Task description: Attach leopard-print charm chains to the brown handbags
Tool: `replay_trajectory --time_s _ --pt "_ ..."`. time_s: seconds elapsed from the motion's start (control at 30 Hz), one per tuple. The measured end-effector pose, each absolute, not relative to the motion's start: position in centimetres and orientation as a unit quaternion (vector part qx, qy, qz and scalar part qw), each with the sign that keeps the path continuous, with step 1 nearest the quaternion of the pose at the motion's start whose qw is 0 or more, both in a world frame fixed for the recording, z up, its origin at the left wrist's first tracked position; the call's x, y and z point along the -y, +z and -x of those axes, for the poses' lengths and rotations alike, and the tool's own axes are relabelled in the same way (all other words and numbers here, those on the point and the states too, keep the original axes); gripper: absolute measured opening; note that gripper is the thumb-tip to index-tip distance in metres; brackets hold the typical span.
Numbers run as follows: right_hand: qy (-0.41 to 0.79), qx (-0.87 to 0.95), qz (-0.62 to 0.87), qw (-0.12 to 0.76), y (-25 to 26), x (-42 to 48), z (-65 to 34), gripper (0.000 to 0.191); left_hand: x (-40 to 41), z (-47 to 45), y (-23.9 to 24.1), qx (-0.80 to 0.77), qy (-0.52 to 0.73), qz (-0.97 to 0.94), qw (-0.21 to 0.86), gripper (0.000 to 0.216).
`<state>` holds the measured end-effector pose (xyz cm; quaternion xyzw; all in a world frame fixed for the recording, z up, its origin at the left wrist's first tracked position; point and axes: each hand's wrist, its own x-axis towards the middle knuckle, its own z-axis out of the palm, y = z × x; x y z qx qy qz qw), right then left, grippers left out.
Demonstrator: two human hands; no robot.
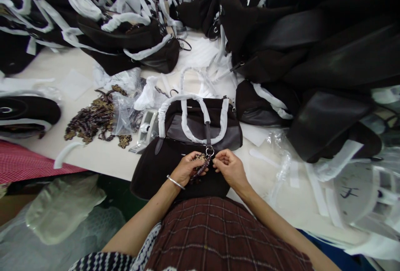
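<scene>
A dark brown handbag (175, 162) lies at the table's near edge, its handles wrapped in white paper (190, 115). A strap ends in a metal ring (209, 151) at the bag's middle. My left hand (186, 167) is closed on a dark beaded charm (200, 167) that hangs at this ring. A silver bangle sits on that wrist. My right hand (229, 167) is pinched just right of the ring, fingers curled; what it holds is too small to make out.
A pile of beaded charms (93, 117) and clear plastic bags (123, 110) lie left of the bag, beside a tape dispenser (145, 131). Several dark bags with paper-wrapped handles (131, 33) crowd the back and right (328, 54). Red cloth (25, 160) lies at far left.
</scene>
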<state>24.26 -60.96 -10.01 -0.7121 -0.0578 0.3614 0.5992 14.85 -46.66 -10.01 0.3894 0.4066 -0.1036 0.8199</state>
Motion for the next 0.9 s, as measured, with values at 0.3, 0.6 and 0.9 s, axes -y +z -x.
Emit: replay_trajectory --time_s 0.3,0.6,0.9 --pt "0.368 0.019 0.684 0.629 -9.6 62.0 -24.6 0.024 46.6 -14.7 -10.2 -0.4 -0.099 -0.413 0.812 0.034" --pt "0.36 0.027 0.684 0.634 -9.8 61.4 -24.4 0.023 46.6 -15.0 -10.1 -0.402 -0.105 -0.419 0.807 0.039" --pt "0.359 0.07 0.701 0.612 -9.4 60.8 -24.5 0.019 46.9 -15.0 -9.6 -0.403 -0.075 -0.436 0.801 0.039"
